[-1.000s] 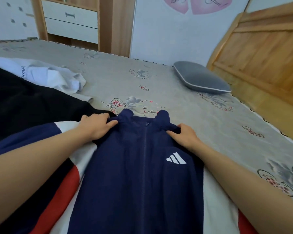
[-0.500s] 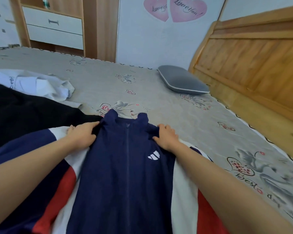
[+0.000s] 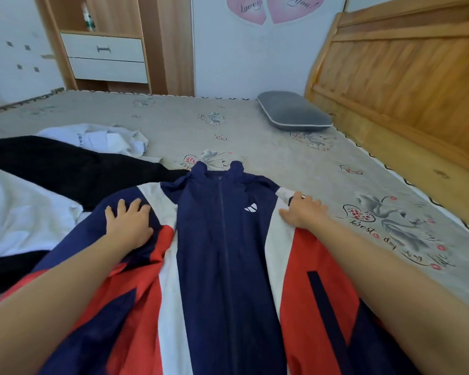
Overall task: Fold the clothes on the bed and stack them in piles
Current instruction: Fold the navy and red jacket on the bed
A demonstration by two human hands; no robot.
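Observation:
A navy, white and red zip jacket lies face up on the bed, collar pointing away from me. My left hand rests flat with spread fingers on its left shoulder and sleeve. My right hand lies flat on the right shoulder edge, fingers straight. A black garment lies to the left, partly under the jacket. A crumpled white garment lies beyond it, and another white cloth sits at the left edge.
The grey patterned bedsheet stretches ahead and to the right. A grey pillow lies at the far right by the wooden headboard. A wooden cabinet with white drawers stands behind the bed.
Both hands have slid outward from the collar to the jacket's shoulders, spreading it flat. The red and white side panels now show. The view has pulled back.

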